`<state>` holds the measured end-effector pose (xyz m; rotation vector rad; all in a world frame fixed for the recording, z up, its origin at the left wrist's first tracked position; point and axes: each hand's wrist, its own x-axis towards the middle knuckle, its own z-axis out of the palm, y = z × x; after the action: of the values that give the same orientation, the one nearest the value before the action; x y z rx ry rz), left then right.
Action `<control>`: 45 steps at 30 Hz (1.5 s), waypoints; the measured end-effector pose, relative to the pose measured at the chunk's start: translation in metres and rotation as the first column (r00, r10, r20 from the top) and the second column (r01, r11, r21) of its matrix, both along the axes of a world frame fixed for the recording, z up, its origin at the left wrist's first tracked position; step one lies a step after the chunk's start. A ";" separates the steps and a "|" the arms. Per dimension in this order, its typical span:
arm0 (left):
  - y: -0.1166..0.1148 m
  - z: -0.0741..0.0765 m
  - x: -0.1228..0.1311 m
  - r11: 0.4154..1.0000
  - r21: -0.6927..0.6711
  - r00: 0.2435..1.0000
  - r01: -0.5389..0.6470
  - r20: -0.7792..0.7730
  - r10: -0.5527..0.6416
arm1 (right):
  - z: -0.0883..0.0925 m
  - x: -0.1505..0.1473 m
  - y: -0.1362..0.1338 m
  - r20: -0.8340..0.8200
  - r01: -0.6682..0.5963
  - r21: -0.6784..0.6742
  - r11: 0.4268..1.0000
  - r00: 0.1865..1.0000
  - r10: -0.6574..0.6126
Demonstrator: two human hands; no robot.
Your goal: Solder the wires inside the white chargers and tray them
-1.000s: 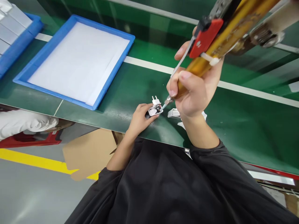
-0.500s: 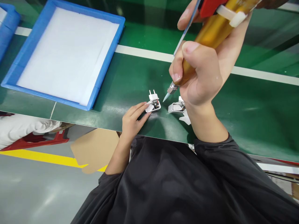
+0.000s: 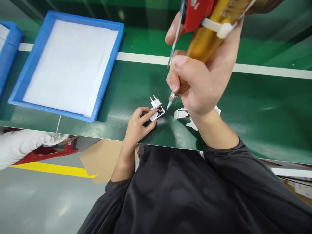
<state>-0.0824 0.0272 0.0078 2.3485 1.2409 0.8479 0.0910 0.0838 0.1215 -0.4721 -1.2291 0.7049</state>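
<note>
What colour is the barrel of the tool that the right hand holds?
The barrel is golden amber; it shows best in the head view.

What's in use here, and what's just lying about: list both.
In use:
gold-coloured tool, in the right hand
open white plug casing, held by the left hand
probably second open casing, partly hidden

Seemingly just lying about:
blue tray, upper left
cardboard, lower left

Free gap between tray (image 3: 106,73) and left hand (image 3: 136,126)
</note>
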 end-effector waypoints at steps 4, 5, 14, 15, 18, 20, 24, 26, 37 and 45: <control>-0.001 0.008 -0.002 1.000 -0.017 0.992 -0.014 0.128 0.016 | -0.001 0.002 0.001 0.019 -0.011 0.018 1.000 1.000 0.011; -0.002 0.010 -0.002 0.999 -0.027 0.988 -0.031 0.152 0.035 | -0.001 0.003 0.001 0.032 -0.007 0.006 1.000 0.999 0.007; -0.001 0.003 0.006 0.948 -0.315 0.926 -0.040 0.346 0.154 | 0.007 0.015 -0.013 0.315 0.066 -0.410 0.910 0.946 0.073; 0.002 0.000 0.007 0.935 -0.352 0.921 -0.033 0.353 0.165 | 0.007 0.016 -0.013 0.319 0.073 -0.419 0.905 0.945 0.071; 0.014 -0.006 0.013 0.903 -0.429 0.938 -0.004 0.312 0.152 | 0.007 0.018 -0.009 0.324 0.102 -0.415 0.904 0.945 0.042; 0.021 -0.006 0.019 0.891 -0.452 0.945 0.028 0.303 0.124 | 0.004 0.016 -0.004 0.258 0.091 -0.329 0.940 0.966 -0.004; 0.025 -0.004 0.035 0.887 -0.460 0.928 0.052 0.351 0.127 | -0.005 0.008 0.009 -0.016 -0.045 -0.045 0.998 0.999 0.044; 0.023 -0.003 0.041 0.901 -0.434 0.919 0.003 0.356 0.169 | -0.008 0.004 0.015 -0.102 -0.043 0.045 0.998 0.994 0.047; 0.019 0.021 0.026 0.986 -0.137 0.992 0.096 -0.068 -0.106 | -0.002 0.011 0.008 -0.022 -0.069 -0.043 0.997 0.997 0.068; 0.008 0.022 0.025 0.996 -0.092 0.998 -0.013 -0.057 0.008 | -0.010 0.013 0.013 0.038 -0.029 -0.125 0.992 0.999 0.034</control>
<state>-0.0574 0.0356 0.0295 2.3093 1.2881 0.7161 0.1038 0.0970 0.1120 -0.5731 -1.2368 0.8055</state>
